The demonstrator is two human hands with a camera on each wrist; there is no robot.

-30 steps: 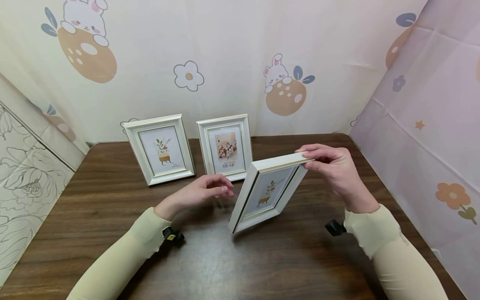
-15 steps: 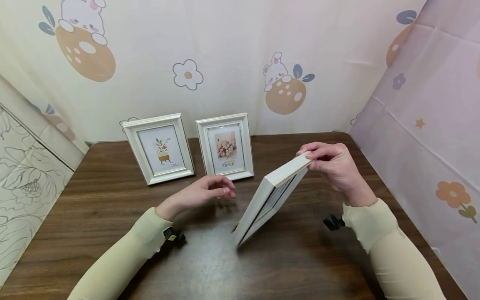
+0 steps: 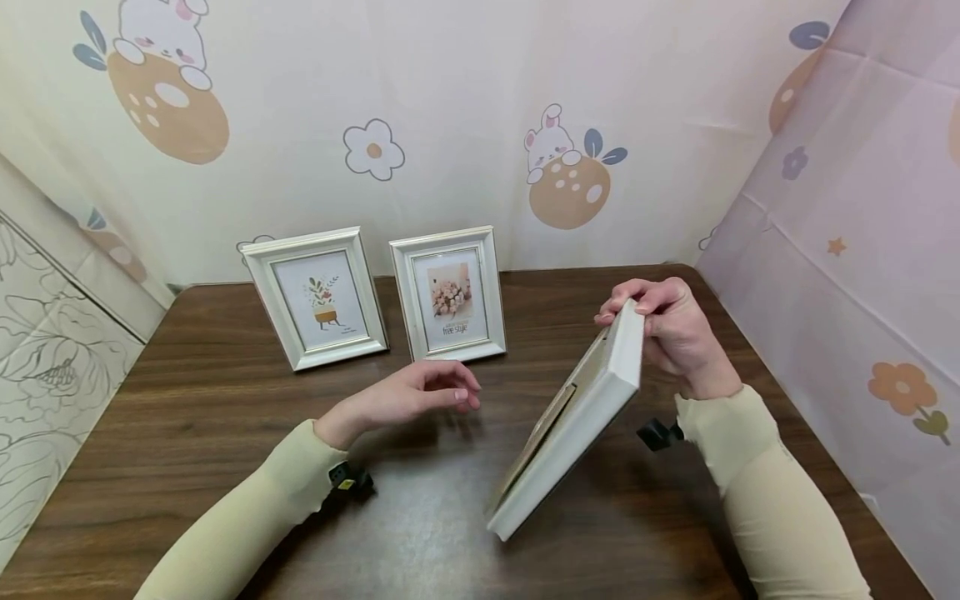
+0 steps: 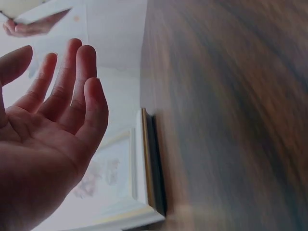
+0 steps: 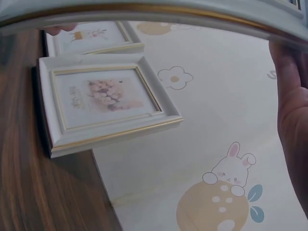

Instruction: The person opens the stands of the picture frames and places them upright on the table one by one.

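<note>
My right hand (image 3: 678, 333) pinches the top corner of a white picture frame (image 3: 573, 450), which is tilted with its brown backing turned to the left. In the right wrist view a long edge of that frame (image 5: 168, 18) crosses the top. My left hand (image 3: 412, 396) hovers over the table with relaxed fingers, holding nothing; the left wrist view shows its palm (image 4: 43, 144). Behind it stand two more white frames: one with a pink flower picture (image 3: 450, 292), one with a potted plant picture (image 3: 318, 300).
The dark wood table (image 3: 187, 433) reaches back to a pale curtain (image 3: 450, 75) printed with rabbits and flowers. A side curtain (image 3: 847, 292) hangs along the right edge. A small black camera sits on each wrist (image 3: 352, 479).
The held picture frame has turned from showing its picture to showing its side and backing. My left hand has shifted slightly right.
</note>
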